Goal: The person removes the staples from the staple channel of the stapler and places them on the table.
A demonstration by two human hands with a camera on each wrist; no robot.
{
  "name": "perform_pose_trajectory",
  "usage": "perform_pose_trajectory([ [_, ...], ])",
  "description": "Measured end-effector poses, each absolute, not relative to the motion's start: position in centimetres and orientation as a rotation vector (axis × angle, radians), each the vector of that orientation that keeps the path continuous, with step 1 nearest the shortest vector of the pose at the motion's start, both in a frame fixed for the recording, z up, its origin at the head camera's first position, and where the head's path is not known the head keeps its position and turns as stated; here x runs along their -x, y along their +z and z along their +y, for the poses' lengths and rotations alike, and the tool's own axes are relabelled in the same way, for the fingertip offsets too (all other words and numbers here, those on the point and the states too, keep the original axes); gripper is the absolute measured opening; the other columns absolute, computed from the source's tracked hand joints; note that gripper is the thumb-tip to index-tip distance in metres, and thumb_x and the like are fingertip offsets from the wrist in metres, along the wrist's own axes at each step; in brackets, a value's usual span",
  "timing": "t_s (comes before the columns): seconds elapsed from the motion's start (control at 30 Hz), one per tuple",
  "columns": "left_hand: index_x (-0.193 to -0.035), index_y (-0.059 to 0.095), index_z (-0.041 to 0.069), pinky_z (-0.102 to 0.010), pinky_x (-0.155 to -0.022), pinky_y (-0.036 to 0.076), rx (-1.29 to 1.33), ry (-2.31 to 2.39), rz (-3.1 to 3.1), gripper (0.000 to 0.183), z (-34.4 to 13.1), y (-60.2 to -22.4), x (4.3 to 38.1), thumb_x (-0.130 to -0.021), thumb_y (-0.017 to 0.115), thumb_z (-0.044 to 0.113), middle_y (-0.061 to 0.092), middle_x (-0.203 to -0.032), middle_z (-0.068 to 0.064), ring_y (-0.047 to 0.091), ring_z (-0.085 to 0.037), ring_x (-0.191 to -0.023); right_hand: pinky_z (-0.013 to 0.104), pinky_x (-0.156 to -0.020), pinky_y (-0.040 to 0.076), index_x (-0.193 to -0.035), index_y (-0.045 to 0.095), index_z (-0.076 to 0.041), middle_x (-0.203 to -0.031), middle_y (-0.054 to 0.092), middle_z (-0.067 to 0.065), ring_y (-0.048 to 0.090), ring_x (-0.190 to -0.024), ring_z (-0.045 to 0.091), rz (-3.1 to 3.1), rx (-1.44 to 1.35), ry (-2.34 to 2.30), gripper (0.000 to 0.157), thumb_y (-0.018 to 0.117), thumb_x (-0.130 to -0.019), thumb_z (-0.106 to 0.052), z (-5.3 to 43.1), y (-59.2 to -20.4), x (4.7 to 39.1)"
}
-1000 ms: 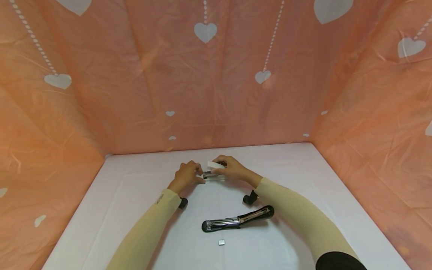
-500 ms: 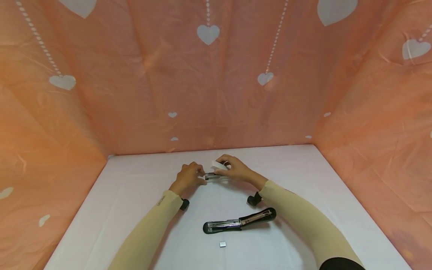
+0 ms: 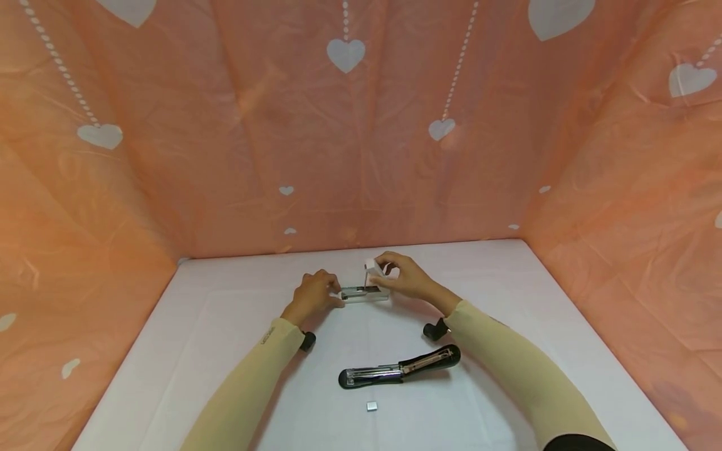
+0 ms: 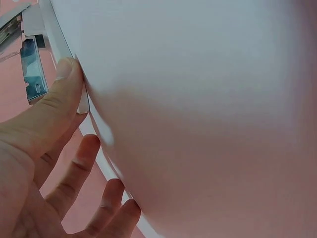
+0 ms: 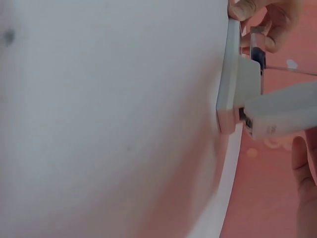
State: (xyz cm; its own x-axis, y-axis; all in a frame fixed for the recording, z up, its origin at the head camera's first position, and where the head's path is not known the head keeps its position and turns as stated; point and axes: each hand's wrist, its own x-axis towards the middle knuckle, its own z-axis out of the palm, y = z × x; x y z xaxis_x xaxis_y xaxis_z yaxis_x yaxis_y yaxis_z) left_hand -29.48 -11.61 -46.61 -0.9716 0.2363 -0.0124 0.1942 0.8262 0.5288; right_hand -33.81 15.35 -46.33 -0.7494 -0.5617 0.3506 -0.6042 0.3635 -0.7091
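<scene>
A white stapler [image 3: 366,297] lies near the back of the table with its top arm [image 5: 285,111] swung up, baring the metal staple tray [image 4: 33,69]. My left hand [image 3: 316,294] pinches the left end of its base between thumb and fingers, the thumb [image 4: 67,74] pressed on the near side. With thumb and fingers, my right hand [image 3: 410,275] grips the raised top arm, which stands steeply tilted in the head view. A thin rod shows between arm and tray. The right fingers [image 5: 301,163] are partly cut off in the right wrist view.
Nearer the front, a black stapler [image 3: 372,376] lies spread open on the white table [image 3: 271,388]. A small silver block of staples [image 3: 371,406] sits in front of it. Orange cloth walls [image 3: 361,156] with white hearts enclose the back and sides.
My right hand has shifted right and slightly up, tilting the white stapler's top arm from low to steep; more of the tray shows. The left hand has kept its place on the base.
</scene>
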Motion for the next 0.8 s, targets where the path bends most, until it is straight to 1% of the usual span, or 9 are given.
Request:
perform_pose_trajectory([
  [0.13, -0.105, 0.077, 0.01, -0.057, -0.1, 0.049, -0.352, 0.834, 2.929, 0.027, -11.6, -46.6, 29.5, -0.086, 0.092, 0.022, 0.066, -0.117, -0.007, 0.054, -0.04, -0.124, 0.044, -0.092, 0.056, -0.119, 0.074, -0.005, -0.109, 0.073, 0.004, 0.067, -0.097, 0.019, -2.523, -1.074, 1.362, 0.029, 0.085, -0.094, -0.013, 16.0, -46.4, 33.7],
  [0.37, -0.105, 0.077, 0.01, -0.057, -0.099, 0.049, -0.347, 0.839, 2.923, 0.027, -11.5, -46.5, 29.4, -0.086, 0.093, 0.021, 0.066, -0.116, -0.006, 0.054, -0.039, -0.122, 0.049, -0.091, 0.057, -0.116, 0.073, -0.003, -0.107, 0.073, 0.007, 0.067, -0.095, 0.021, -2.497, -1.052, 1.395, 0.025, 0.084, -0.094, -0.01, 16.9, -46.3, 33.5],
  [0.6, -0.106, 0.078, 0.009, -0.054, -0.097, 0.049, -0.345, 0.852, 2.925, 0.028, -11.5, -46.4, 29.3, -0.086, 0.093, 0.021, 0.066, -0.115, -0.006, 0.053, -0.036, -0.118, 0.043, -0.094, 0.056, -0.12, 0.074, -0.003, -0.114, 0.075, 0.008, 0.068, -0.097, 0.018, -2.525, -0.978, 1.435, 0.027, 0.083, -0.095, -0.01, 17.8, -46.3, 33.4],
  [0.7, -0.106, 0.078, 0.009, -0.053, -0.097, 0.049, -0.339, 0.861, 2.923, 0.028, -11.5, -46.4, 29.3, -0.086, 0.093, 0.021, 0.066, -0.114, -0.006, 0.053, -0.035, -0.118, 0.044, -0.095, 0.056, -0.122, 0.074, -0.002, -0.118, 0.075, 0.009, 0.068, -0.1, 0.019, -2.526, -0.981, 1.441, 0.029, 0.083, -0.096, -0.01, 18.1, -46.4, 33.4],
  [0.8, -0.106, 0.077, 0.009, -0.053, -0.098, 0.049, -0.332, 0.868, 2.919, 0.028, -11.5, -46.4, 29.2, -0.086, 0.092, 0.02, 0.066, -0.115, -0.006, 0.053, -0.035, -0.118, 0.043, -0.095, 0.057, -0.121, 0.073, -0.002, -0.12, 0.075, 0.011, 0.068, -0.103, 0.02, -2.508, -0.998, 1.457, 0.026, 0.081, -0.097, -0.009, 18.4, -46.6, 33.4],
])
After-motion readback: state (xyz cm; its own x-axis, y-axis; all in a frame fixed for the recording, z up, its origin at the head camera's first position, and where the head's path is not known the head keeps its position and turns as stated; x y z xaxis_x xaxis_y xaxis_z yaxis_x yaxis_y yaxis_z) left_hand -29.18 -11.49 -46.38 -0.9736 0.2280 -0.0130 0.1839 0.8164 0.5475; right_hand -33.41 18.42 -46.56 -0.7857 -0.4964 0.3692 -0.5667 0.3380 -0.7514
